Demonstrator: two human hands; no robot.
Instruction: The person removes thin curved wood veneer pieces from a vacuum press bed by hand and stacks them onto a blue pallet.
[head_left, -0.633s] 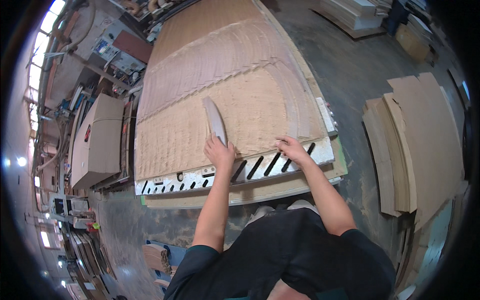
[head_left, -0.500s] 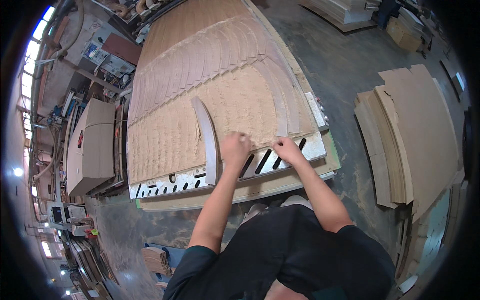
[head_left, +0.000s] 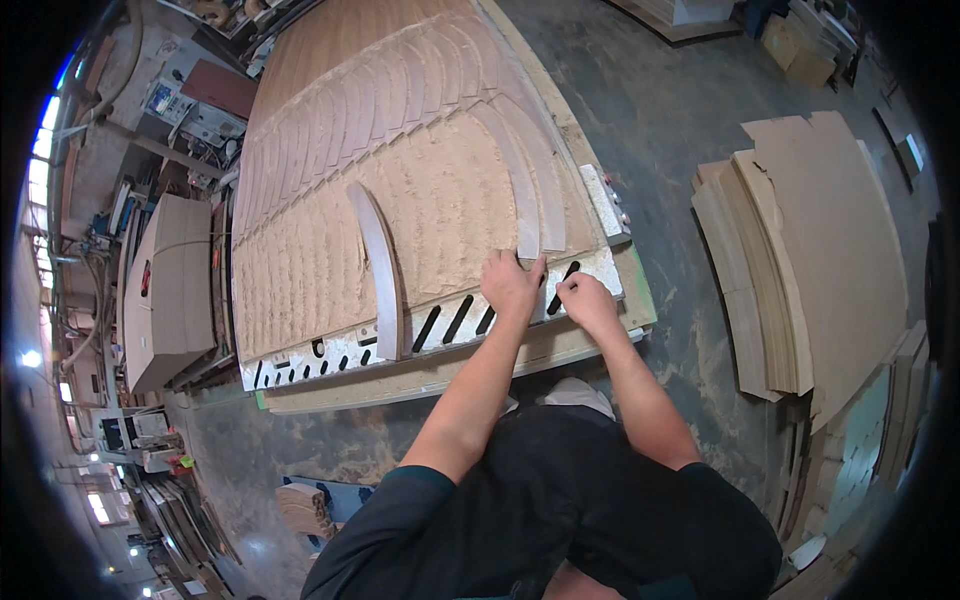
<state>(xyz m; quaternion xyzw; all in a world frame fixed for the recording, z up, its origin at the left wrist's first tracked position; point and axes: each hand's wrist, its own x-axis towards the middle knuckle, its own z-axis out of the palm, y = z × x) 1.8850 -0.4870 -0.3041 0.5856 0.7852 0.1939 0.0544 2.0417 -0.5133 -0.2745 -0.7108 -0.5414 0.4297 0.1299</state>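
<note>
At the near edge of a large dusty wooden panel (head_left: 440, 200), my left hand (head_left: 511, 287) has its thumb and fingers apart around the near end of a curved wooden strip (head_left: 517, 190); any firm grip on it is not evident. Just to the right, over the slotted pale edge plate (head_left: 402, 325), my right hand (head_left: 590, 303) is closed with the fingertips together. What it holds, if anything, is hidden. A second curved strip (head_left: 551, 215) lies alongside the first. Farther left, a loose curved strip (head_left: 378, 262) overhangs the slotted plate.
Rows of curved cut strips (head_left: 370, 100) cover the panel's far part, with sawdust about them. On the right stands a stack of brown sheets (head_left: 835, 230); on the left, another stack of boards (head_left: 175, 285). More curved pieces (head_left: 305, 508) are at the lower left.
My left hand has moved right, from beside the loose strip to the end of the right-hand strip. My right hand stays closed over the edge plate. The whole view has shifted slightly.
</note>
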